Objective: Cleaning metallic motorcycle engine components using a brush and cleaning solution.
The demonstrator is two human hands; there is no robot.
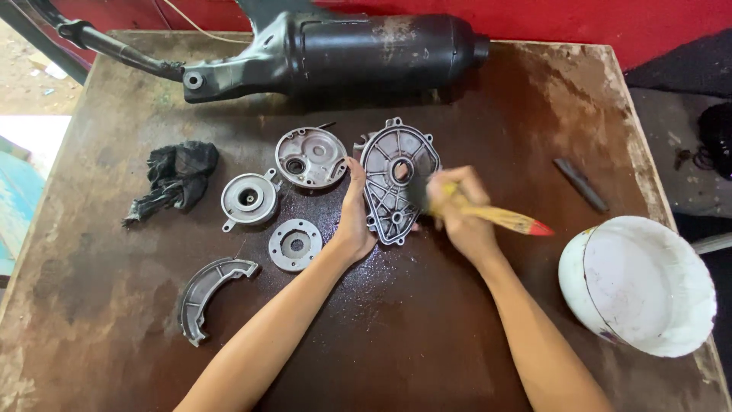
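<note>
Brushing under way: left hand (354,217) steadying ribbed metal cover (399,179) flat on wet tabletop (427,320), right hand (457,210) pinching yellow brush (503,219) against it. Left of hands, four more metal parts waiting, seemingly unbrushed; white bucket (640,286) right.

My right hand (457,214) is smeared with motion, and so is the paintbrush (496,217) it grips; I cannot make out the bristles where they meet the metal cover (396,183). My left hand (354,214) hides the cover's near-left edge. Beyond both hands, the black exhaust (343,53) runs off the top edge. Right of my right hand, the white bucket (640,282) shows no contents I can tell.
</note>
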